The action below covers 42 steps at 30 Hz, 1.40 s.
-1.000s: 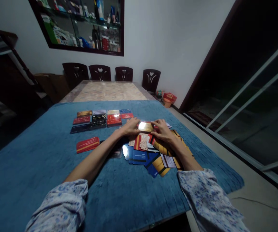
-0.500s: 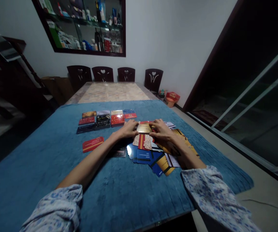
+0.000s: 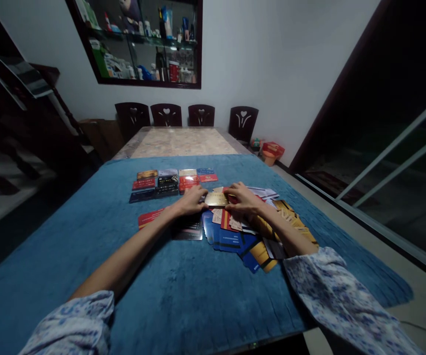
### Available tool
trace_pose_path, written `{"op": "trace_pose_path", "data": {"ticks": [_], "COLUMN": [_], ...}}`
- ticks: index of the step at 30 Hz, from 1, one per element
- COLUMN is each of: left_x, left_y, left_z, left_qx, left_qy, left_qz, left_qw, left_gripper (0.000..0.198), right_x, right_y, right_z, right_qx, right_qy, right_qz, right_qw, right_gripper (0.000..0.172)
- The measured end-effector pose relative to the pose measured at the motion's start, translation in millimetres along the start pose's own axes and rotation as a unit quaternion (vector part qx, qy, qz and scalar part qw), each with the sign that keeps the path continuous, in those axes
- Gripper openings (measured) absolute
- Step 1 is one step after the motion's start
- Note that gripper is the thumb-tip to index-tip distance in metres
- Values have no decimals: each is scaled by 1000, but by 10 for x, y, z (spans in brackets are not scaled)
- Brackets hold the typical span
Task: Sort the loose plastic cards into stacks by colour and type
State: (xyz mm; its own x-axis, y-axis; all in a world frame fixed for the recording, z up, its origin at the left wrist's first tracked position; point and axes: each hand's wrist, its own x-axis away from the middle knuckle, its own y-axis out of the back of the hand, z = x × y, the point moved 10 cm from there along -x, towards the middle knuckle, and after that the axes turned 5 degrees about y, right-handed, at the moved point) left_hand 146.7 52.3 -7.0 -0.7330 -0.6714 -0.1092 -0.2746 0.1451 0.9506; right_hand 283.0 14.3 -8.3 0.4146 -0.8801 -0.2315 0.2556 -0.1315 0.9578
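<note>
A gold card, perhaps with others beneath it, is held by its two short ends between my hands. My left hand pinches the left end, and my right hand grips the right end. Below and to the right spreads a loose pile of cards, with blue cards, a red and yellow striped card and gold cards. Behind my left hand lie rows of cards, among them a black card and a red card. A red card sits partly behind my left forearm.
A blue cloth covers the near part of the long table. Dark chairs stand along its far end. A glass-shelved wall cabinet hangs beyond, and an orange bin stands on the floor at right.
Both hands have shifted slightly left over the cards, carrying the gold card off the pile's upper part. The camera view has turned a little to the left.
</note>
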Motion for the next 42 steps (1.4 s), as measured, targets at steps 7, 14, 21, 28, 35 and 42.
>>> {"op": "trace_pose_path", "data": {"ticks": [7,14,21,28,35,42], "left_x": [171,313,470,591,679,733], "left_y": [171,349,508,627,739,857], "left_z": [217,504,750,999,1275,1566], "left_qx": [-9,-26,-41,-37,-34,-40], "left_qy": [14,45,76,97,119,155], "left_qz": [-18,-24,-28,-45,-70,-84], "left_qw": [1000,998,996,994,990,984], "left_gripper": [43,40,44,45,43,44], "right_x": [-257,-598,-886,-1164,-1408,-1721], "right_y": [-11,-37,-56,-83,-113,-207], "right_z": [207,437,706,900,1055,1161], "right_qx": [-4,-2,-8,-10,2,17], "right_qy": [27,60,98,100,111,117], "right_qz": [16,23,25,51,50,65], "right_qw": [999,998,995,994,993,991], "right_gripper": [45,43,28,28,33,30]}}
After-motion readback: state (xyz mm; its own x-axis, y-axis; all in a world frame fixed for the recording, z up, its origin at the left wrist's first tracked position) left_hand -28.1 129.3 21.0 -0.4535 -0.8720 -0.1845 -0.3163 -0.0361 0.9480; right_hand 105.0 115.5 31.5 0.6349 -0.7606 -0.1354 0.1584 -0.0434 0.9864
